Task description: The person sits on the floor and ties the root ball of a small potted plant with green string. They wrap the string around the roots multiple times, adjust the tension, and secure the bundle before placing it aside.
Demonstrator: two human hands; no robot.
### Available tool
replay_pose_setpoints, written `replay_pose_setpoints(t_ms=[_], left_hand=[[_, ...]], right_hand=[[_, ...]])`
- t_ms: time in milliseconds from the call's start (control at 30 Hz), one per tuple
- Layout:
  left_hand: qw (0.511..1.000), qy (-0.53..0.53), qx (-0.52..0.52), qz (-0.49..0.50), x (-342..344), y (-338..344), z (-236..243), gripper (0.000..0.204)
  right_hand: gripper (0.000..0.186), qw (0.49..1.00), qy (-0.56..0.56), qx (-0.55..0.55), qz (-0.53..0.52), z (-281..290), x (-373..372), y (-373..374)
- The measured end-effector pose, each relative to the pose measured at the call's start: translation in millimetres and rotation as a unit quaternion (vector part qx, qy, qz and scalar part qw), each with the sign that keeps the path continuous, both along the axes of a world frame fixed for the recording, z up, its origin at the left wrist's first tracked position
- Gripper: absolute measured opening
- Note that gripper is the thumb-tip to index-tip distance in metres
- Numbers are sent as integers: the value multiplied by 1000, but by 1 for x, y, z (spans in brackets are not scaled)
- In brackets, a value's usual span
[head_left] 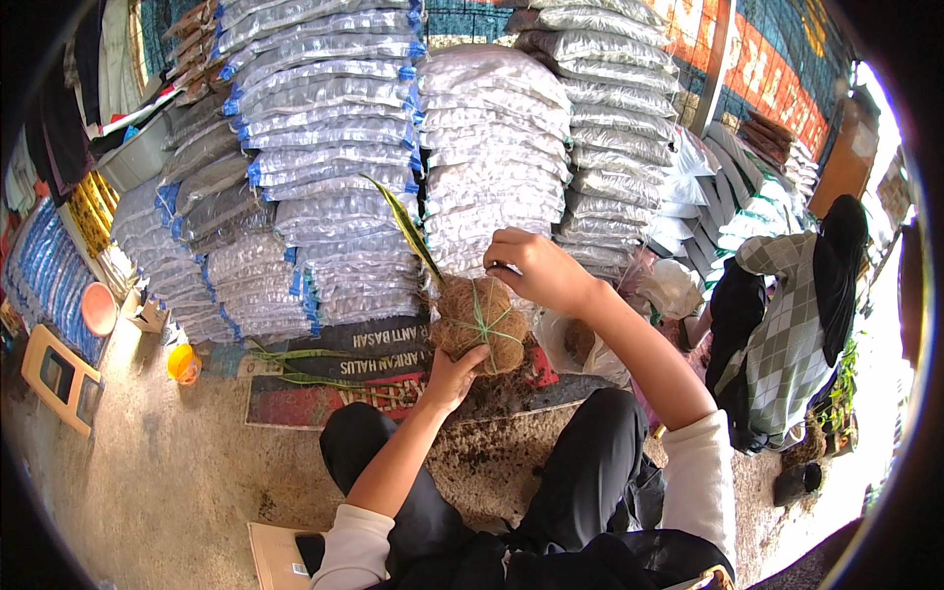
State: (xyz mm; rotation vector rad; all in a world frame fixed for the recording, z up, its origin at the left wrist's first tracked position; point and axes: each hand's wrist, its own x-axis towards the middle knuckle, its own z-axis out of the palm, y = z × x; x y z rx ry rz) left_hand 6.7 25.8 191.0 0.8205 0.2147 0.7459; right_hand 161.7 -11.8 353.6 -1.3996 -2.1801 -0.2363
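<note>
A brown ball of coconut fibre [503,352] is in front of me, tied round with green string [481,317] that crosses on its face. From its upper left rises a long yellow-edged green leaf [405,228], like a snake plant's. My left hand [456,378] grips the ball from below, thumb on its front. Just above the ball's upper right, my right hand [531,265] is closed with fingers bent together. A small dark patch shows at its fingertips; what they pinch, I cannot make out.
Stacked plastic sacks [492,147] wall off the far side. Below the ball lies a printed mat [305,398] with loose dark soil and cut leaves [315,378]. A white bag [580,339] stands right of it. Another person [787,315] works at right; an orange cup [183,365] stands left.
</note>
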Motion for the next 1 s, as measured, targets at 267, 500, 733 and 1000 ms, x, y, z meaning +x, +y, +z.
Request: replay_pose_setpoints(t_ms=[267, 500, 733, 1000], left_hand=[[997, -60, -47, -23, -1, 6, -9, 61], [990, -82, -94, -62, -4, 8, -13, 62], [991, -60, -116, -27, -5, 12, -14, 58], [996, -39, -52, 60, -1, 15, -10, 51]], right_hand=[[10, 986, 158, -45, 13, -9, 13, 13], [10, 920, 366, -140, -27, -68, 41, 27], [16, 792, 587, -169, -1, -133, 24, 27], [28, 697, 704, -137, -11, -183, -19, 17]])
